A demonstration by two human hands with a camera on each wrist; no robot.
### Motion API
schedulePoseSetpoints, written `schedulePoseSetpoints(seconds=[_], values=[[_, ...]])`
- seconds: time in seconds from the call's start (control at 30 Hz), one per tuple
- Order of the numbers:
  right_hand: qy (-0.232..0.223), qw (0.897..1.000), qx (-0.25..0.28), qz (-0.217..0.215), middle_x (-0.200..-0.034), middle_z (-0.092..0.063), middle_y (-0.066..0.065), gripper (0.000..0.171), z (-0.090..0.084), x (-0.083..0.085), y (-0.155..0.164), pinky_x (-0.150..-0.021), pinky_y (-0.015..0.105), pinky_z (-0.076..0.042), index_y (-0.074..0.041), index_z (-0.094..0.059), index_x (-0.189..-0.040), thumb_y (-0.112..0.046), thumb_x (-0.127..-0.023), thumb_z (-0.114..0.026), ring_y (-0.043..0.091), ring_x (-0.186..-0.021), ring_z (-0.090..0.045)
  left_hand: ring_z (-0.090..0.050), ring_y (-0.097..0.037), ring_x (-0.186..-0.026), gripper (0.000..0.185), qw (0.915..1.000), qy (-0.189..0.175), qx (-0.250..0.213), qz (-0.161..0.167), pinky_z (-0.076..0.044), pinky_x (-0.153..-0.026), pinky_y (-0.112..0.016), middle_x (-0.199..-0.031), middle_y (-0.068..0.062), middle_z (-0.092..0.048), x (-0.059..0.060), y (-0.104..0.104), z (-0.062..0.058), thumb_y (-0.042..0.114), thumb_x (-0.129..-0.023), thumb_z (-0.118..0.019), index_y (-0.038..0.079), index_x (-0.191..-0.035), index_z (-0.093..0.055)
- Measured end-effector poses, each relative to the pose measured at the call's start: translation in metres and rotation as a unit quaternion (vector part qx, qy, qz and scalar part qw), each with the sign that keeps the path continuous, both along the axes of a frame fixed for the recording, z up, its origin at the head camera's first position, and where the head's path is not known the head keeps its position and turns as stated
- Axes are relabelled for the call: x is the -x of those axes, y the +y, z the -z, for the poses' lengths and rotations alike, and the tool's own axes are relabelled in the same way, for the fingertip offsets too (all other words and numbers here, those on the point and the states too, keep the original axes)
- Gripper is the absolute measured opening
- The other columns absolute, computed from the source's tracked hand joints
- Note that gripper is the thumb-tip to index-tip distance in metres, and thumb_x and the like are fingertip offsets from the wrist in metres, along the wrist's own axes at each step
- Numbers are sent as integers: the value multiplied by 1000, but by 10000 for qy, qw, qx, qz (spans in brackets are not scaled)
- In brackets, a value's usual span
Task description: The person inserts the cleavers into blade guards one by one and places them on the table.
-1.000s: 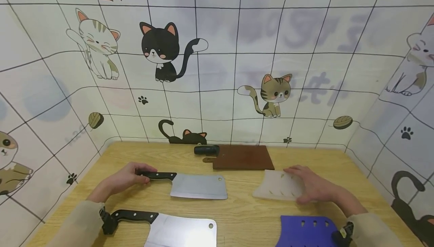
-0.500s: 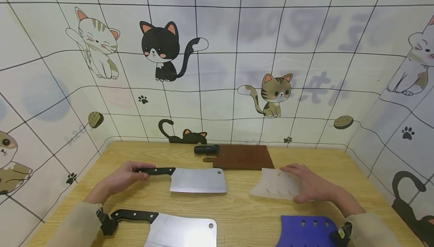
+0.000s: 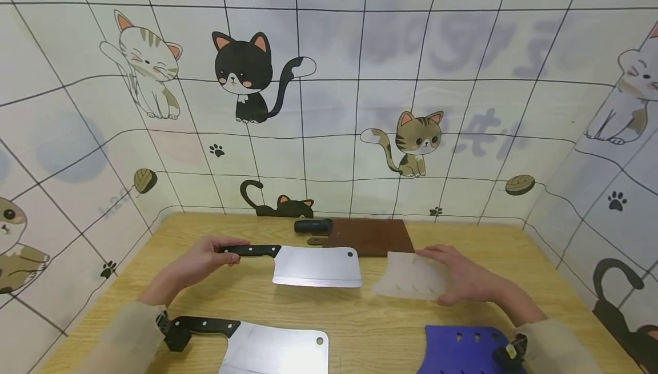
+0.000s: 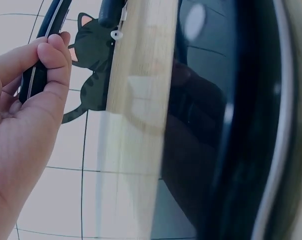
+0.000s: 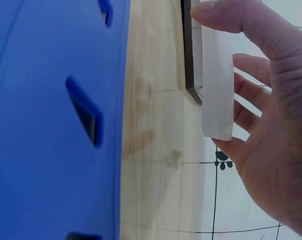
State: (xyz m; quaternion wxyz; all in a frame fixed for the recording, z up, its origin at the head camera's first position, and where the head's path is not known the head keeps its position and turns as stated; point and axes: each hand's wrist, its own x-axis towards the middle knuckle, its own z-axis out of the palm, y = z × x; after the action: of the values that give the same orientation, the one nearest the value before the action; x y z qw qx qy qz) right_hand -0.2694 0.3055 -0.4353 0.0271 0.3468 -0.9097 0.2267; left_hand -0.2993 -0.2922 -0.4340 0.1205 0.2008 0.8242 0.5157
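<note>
Here, cleaver [image 3: 308, 265] in left hand [image 3: 197, 262].

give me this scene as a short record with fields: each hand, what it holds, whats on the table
left hand: grips the black handle of a cleaver, blade pointing toward the right hand
right hand: holds a translucent white sheath, open end facing the blade
gap: blade tip and sheath are close but apart
table: light wood
near edge: second cleaver left, blue sheath right
far edge: brown sheath with a black handle sticking out
</note>
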Motion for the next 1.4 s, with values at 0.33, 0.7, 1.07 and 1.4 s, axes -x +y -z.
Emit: schedulePoseSetpoints(seconds=[0.33, 0.7, 1.07, 1.4], values=[[-98, 9998, 152, -50, -141, -52, 18, 94, -2, -4, -11, -91, 61, -44, -9, -57, -144, -36, -61, -89, 45, -127, -47, -57, -16, -91, 46, 9980, -308, -543, 123, -47, -86, -28, -104, -19, -62, 1, 9, 1, 8, -100, -65, -13, -139, -54], [-99, 9996, 106, -230, -143, -49, 21, 95, -10, -7, -25, -88, 51, -47, -9, -54, -148, -34, -63, -90, 41, -127, -46, -57, -19, -96, 47, 9977, -338, -584, -1, -48, -87, -28, -119, -29, -55, 2, 16, 3, 10, -100, -66, -10, -141, -55], [-338, 9990, 118, -251, -144, -47, 16, 96, -7, -9, -27, -88, 47, -46, -10, -53, -149, -32, -63, -89, 36, -125, -45, -57, -19, -96, 46, 9950, -540, -837, 45, -48, -88, -27, -117, -22, -57, 5, 18, 5, 5, -100, -63, -12, -141, -52], [-363, 9986, 212, -324, -143, -48, 13, 95, -2, -9, -27, -89, 48, -45, -14, -54, -149, -34, -63, -88, 34, -126, -45, -56, -23, -98, 46, 9930, -562, -1042, 14, -46, -90, -25, -105, -13, -60, 8, 20, 2, 2, -100, -62, -16, -141, -50]])
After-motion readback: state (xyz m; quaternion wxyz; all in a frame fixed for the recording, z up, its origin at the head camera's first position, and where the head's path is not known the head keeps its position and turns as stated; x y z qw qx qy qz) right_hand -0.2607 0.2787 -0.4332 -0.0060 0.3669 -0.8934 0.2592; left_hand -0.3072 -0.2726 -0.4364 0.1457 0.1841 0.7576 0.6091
